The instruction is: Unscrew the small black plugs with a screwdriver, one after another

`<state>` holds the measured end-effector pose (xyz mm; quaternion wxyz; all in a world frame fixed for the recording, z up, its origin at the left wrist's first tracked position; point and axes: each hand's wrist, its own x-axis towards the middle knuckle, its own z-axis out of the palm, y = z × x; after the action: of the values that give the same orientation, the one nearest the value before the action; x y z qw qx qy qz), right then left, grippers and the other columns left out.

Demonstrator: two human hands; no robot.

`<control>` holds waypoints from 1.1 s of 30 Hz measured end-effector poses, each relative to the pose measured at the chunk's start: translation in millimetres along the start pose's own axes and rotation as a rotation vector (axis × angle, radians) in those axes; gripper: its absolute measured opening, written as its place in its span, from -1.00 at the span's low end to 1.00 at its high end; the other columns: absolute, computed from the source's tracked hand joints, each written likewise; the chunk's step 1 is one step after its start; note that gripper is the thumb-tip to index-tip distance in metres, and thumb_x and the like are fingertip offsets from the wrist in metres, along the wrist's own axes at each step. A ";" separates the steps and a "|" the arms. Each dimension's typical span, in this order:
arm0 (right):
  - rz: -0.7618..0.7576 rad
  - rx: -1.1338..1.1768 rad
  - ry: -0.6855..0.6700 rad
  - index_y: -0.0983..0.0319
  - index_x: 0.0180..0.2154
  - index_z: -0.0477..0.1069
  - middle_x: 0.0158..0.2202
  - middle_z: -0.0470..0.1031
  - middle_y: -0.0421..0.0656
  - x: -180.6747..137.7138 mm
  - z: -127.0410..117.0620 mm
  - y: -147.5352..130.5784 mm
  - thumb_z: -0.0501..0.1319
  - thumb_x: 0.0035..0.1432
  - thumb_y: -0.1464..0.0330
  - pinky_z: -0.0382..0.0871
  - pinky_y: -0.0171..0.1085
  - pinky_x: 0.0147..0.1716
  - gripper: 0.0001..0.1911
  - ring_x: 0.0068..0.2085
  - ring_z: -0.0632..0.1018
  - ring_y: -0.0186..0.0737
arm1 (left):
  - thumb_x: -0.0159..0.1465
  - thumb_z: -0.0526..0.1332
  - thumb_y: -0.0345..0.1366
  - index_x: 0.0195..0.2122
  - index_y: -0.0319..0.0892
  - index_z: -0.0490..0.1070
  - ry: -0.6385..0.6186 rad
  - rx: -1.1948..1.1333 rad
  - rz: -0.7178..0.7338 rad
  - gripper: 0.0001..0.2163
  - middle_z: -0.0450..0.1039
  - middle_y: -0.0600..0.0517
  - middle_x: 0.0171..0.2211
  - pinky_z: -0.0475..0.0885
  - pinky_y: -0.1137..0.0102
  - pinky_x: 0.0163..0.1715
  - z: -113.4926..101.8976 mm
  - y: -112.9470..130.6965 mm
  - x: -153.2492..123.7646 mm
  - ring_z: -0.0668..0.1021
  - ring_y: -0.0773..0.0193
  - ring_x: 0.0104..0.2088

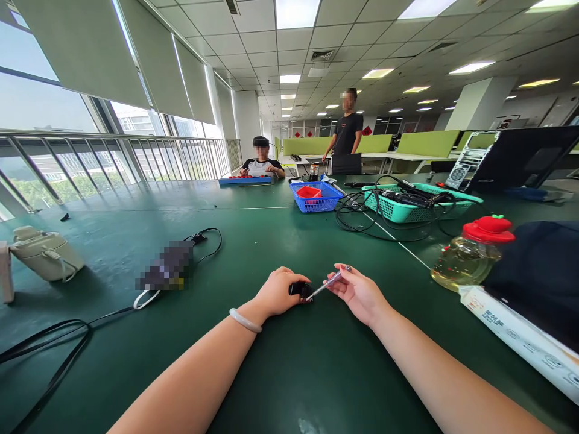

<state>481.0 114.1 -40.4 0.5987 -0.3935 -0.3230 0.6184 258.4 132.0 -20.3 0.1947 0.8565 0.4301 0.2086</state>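
Note:
My left hand (279,292) rests on the green table (280,374) with its fingers curled over a small black object (300,290), most of which is hidden. A pale bangle sits on that wrist. My right hand (357,292) pinches a thin silver tool (328,282), perhaps a small screwdriver. Its tip points left and touches the black object.
A glass jar with a red lid (473,256) and a white box (520,340) lie at the right beside dark cloth. A blue basket (315,197), a teal basket of cables (418,202), a beige bag (45,253) and black cables (54,343) surround me. One person sits and another stands at the far end.

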 end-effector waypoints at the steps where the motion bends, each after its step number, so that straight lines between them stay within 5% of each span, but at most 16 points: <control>1: 0.008 0.012 0.004 0.16 -0.28 0.45 -0.43 0.60 -0.15 -1.0 1.4 -0.8 0.32 0.14 0.32 0.55 0.04 -0.07 -0.89 -0.31 0.66 -0.09 | 0.15 0.34 -0.22 -0.03 0.02 0.55 0.006 0.008 0.006 -0.67 0.59 0.03 -0.16 0.36 0.21 0.06 0.1 -0.2 -0.1 0.45 0.08 -0.02; 9: -0.250 0.018 0.105 0.11 -0.25 0.39 -0.41 0.60 -0.22 -5.5 10.6 -7.1 0.42 -0.01 0.16 0.45 0.06 0.02 -0.67 -0.28 0.64 -0.11 | 0.19 0.29 -0.17 0.01 -0.03 0.51 0.033 0.040 0.019 -0.65 0.58 0.00 -0.14 0.37 0.17 0.06 -1.5 0.4 -3.3 0.47 0.05 -0.02; 20: -0.599 -0.530 -0.047 0.11 -0.06 0.34 -0.28 0.56 -0.14 -26.8 21.8 -6.3 0.19 0.22 -0.01 0.43 0.00 -0.03 -0.60 -0.18 0.60 -0.09 | 0.15 0.32 -0.33 0.13 -0.05 0.44 -0.014 0.074 -0.003 -0.52 0.56 -0.03 -0.06 0.35 0.17 0.12 -2.1 2.2 -3.3 0.45 0.05 0.05; 33: -0.763 -0.978 -0.208 0.09 0.03 0.31 -0.22 0.59 -0.16 -35.3 26.6 -9.5 0.05 0.35 0.31 0.52 -0.15 -0.13 -0.76 -0.20 0.62 -0.19 | 0.15 0.39 -0.27 0.12 -0.07 0.44 0.003 0.105 0.021 -0.53 0.58 -0.01 -0.04 0.38 0.25 0.07 0.4 -2.3 0.0 0.52 0.10 -0.01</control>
<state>461.5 81.5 -15.8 0.4931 -0.4166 -0.7429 0.1771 257.1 133.3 -21.8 0.1465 0.8696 0.4320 0.1890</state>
